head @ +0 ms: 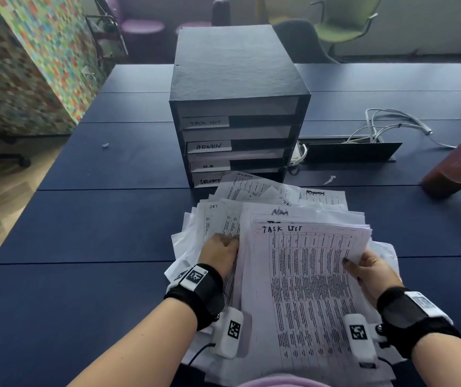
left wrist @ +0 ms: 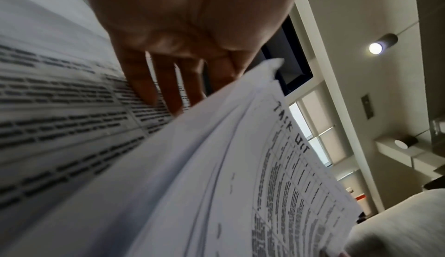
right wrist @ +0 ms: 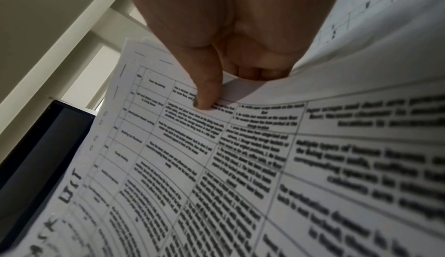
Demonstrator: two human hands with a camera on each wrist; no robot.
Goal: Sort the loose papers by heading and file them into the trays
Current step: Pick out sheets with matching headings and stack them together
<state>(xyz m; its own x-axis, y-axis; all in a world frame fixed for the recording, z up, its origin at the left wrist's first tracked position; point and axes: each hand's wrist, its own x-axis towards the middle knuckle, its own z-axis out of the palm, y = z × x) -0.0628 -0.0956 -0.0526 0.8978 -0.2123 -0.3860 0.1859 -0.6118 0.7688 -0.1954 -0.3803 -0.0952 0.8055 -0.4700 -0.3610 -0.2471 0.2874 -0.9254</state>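
A black tray unit stands on the dark blue table, its four trays labelled TASK LIST, ADMIN, H.R and SECURITY. In front lies a fanned pile of loose papers. On top is a sheet headed TASK LIST. My right hand pinches its right edge, thumb on top and fingers curled beneath. My left hand has its straight fingers slid under the lifted left edge, resting on a lower printed sheet.
A brown tumbler stands at the right edge. White cables come out of an open cable hatch right of the trays. Small paper scraps lie on the table. A patterned panel and chairs stand beyond.
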